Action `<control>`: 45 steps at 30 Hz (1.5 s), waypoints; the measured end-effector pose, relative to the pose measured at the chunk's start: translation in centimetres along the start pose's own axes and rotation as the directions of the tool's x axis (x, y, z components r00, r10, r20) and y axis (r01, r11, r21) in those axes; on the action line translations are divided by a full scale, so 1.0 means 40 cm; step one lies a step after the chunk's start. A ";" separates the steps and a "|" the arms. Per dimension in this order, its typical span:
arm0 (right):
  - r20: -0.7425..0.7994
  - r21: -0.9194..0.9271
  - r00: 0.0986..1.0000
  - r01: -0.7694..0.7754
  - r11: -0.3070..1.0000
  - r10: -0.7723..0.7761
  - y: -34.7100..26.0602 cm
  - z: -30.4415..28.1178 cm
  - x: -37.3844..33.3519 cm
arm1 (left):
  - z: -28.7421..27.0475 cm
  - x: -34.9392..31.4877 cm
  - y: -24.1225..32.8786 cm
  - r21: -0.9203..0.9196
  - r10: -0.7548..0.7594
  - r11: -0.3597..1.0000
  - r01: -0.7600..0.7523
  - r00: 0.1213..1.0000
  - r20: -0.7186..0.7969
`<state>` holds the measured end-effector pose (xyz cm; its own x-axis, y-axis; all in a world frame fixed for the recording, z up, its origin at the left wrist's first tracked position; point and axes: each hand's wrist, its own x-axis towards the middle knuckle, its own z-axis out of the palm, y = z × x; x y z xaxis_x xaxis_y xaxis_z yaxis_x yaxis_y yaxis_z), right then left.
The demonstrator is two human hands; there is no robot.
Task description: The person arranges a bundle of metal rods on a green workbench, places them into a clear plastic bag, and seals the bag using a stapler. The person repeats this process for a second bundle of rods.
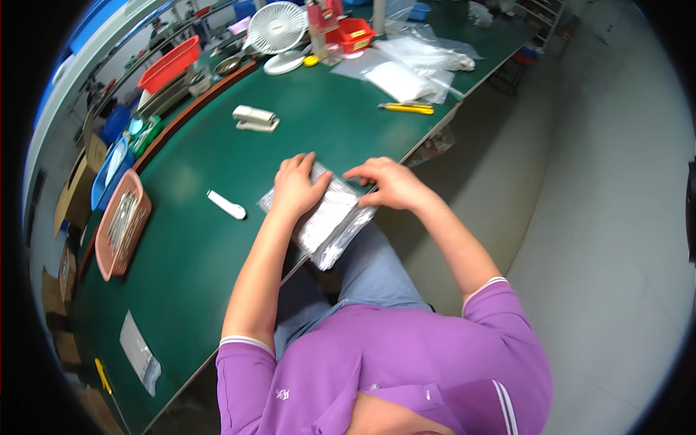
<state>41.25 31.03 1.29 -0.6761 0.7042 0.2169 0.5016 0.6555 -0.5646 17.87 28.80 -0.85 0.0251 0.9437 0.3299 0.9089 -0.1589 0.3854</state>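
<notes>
A clear plastic bag with white, silvery contents lies at the table's near edge, its loose end hanging over my lap. My left hand rests flat on the bag's left side, fingers stretched away from me. At the right edge of the bag is my right hand, with a gap between its thumb and bent fingers. That thumb touches the bag's edge. To the left of the bag lies a small white handle-shaped tool. A beige stapler sits farther back.
On the green table, a pink basket of thin metallic pieces stands left. A yellow cutter and plastic bags lie back right. A white fan stands behind. Near left are a flat bag and a yellow-handled tool.
</notes>
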 end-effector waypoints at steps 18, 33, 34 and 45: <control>-0.060 0.754 0.957 -0.142 0.642 0.282 0.051 0.084 -0.156 | -0.096 -0.334 0.123 0.006 0.400 0.912 -0.410 0.895 0.198; -0.273 -0.226 0.851 0.396 0.890 -0.448 -0.144 0.088 -0.131 | -0.085 -0.348 0.106 -0.381 -0.040 0.924 -0.035 0.982 -0.186; -0.286 -0.222 0.846 0.398 0.890 -0.449 -0.151 0.098 -0.129 | -0.087 -0.345 0.106 -0.376 -0.045 0.926 -0.025 0.983 -0.176; -0.256 -0.079 0.877 0.399 0.913 -0.406 -0.162 0.164 -0.124 | -0.073 -0.380 0.095 -0.536 -0.155 0.842 0.056 0.978 -0.142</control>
<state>37.81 21.49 -1.37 -0.6583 0.4217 0.6235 0.2307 0.9015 -0.3662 19.73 13.00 -1.89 -0.1755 0.9062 0.3847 0.5442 -0.2363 0.8050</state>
